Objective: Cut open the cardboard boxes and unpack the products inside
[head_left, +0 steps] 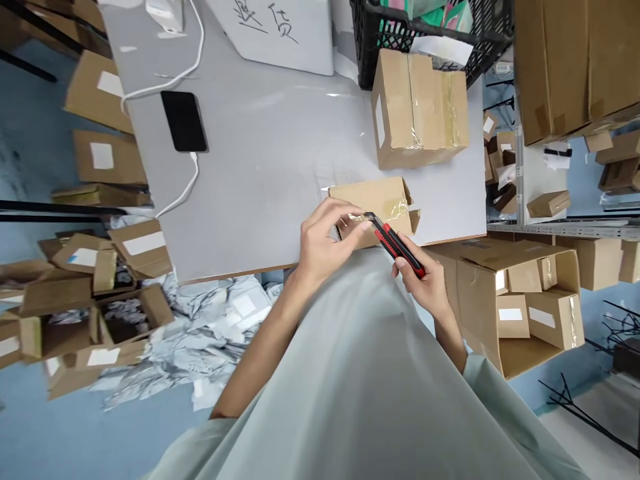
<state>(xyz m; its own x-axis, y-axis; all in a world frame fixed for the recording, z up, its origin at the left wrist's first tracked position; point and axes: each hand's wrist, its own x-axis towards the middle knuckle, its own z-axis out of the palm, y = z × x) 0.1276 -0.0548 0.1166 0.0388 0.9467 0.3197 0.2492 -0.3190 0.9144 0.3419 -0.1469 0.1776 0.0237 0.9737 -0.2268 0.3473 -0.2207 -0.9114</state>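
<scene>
My right hand (424, 277) is wrapped round a red and black utility knife (400, 250), its front end pointing up and to the left. At that front end, the thumb and forefinger of my left hand (327, 237) come together in a pinch on the knife's tip. Whether the blade is out is too small to tell. Just behind both hands a small cardboard box (373, 197) lies at the table's front edge. Clear tape shines on its right part, and flaps stick out at its right end. My left hand covers part of this box.
On the grey table (270, 147) are a taped carton (400, 120), a black phone (183, 121) on a white cable, a white board with handwriting (285, 33) and a black crate (365, 40). A large open carton (465, 293) holding boxes stands right; crumpled wrapping (200, 333) lies left.
</scene>
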